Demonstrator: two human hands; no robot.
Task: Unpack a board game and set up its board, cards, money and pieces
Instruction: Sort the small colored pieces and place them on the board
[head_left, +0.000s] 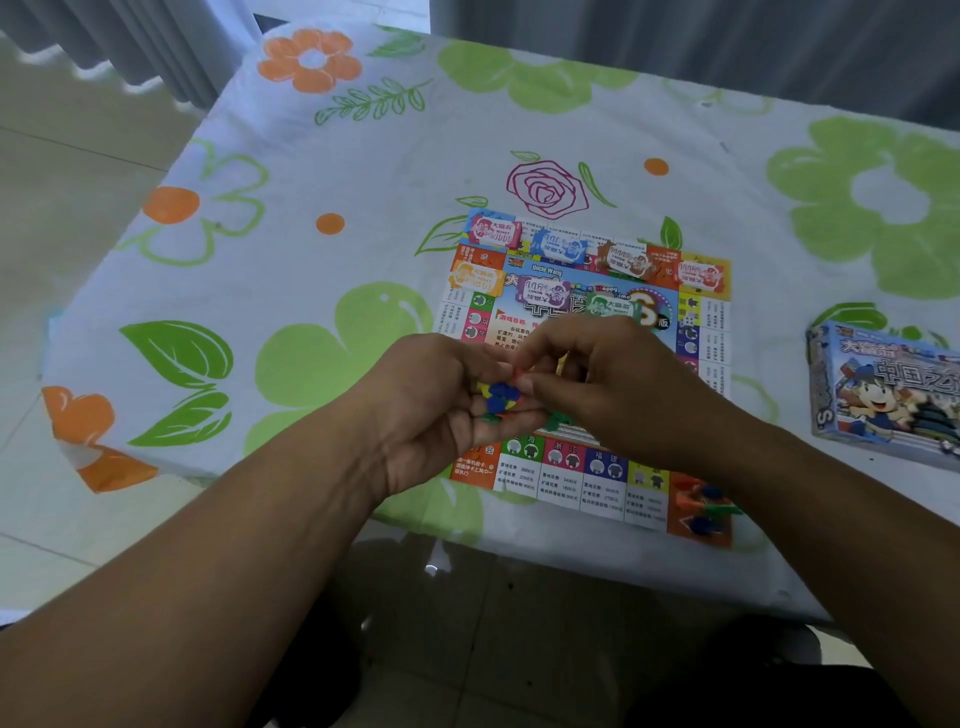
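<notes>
- The small plastic pieces (498, 402), blue, yellow and green, lay in the cupped left hand (431, 410), whose fingers curled round them above the board's near half.
- The right hand (613, 384) pinched what looked like a red piece (514, 370) at its fingertips.
- The board (566, 478) lay flat on the table (322, 171), with money notes (558, 244) along its far edge and a loose pile of pieces (701, 506) on its near right corner.
- The game box (883, 389) sat apart to the right.

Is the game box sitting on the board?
No, the game box lies on the tablecloth to the right of the board, apart from it.
</notes>
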